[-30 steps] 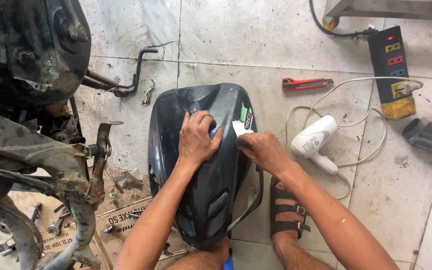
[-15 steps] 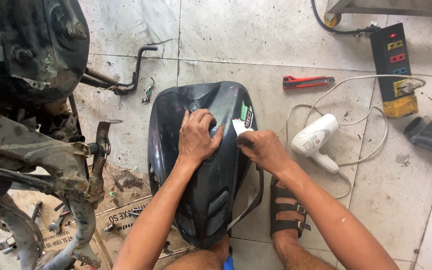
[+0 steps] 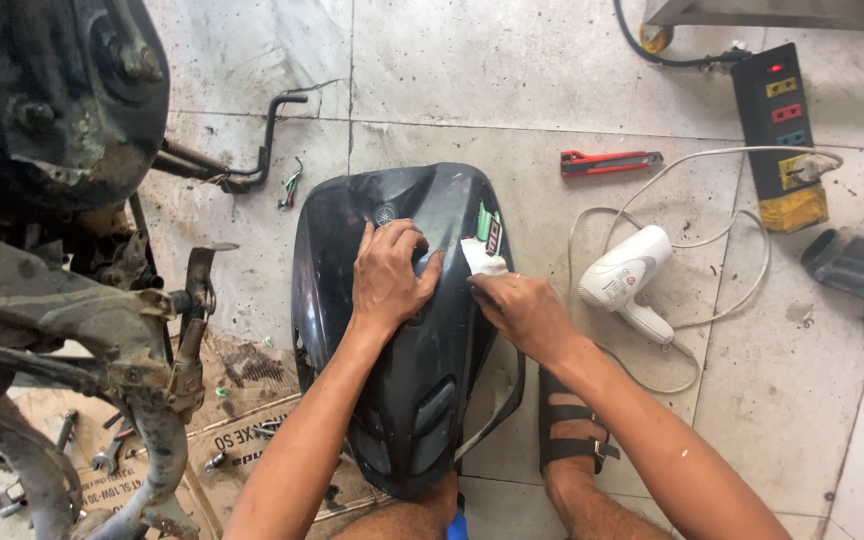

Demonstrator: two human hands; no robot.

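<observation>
A: State the panel colour.
B: The body panel is glossy black. Its sticker carries green bars with red and white marks, and a white strip is lifted at its edge.
A: Floor items?
B: The hair dryer is white with a white cord. The cutter is red and black. The power strip is black with yellow, red and blue sockets and a yellow end.
A: Remaining surfaces?
B: The floor tiles are pale grey, stained, with dark joints. The cardboard is brown with black print. The sandal is black. The frame is grimy grey-brown.
</observation>
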